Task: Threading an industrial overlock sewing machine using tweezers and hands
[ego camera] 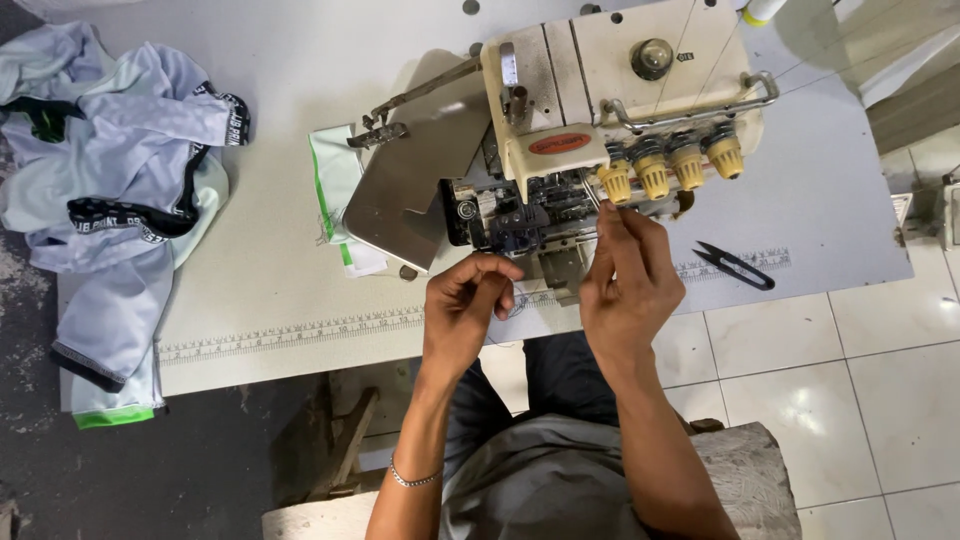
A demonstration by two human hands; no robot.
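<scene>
Thread (590, 205) — pinched in right hand (628, 285)

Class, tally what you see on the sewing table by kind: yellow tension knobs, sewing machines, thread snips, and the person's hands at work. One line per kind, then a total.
Yellow tension knobs: 4
Sewing machine: 1
Black thread snips: 1
Hands, left hand and right hand: 2
Total: 8
</scene>
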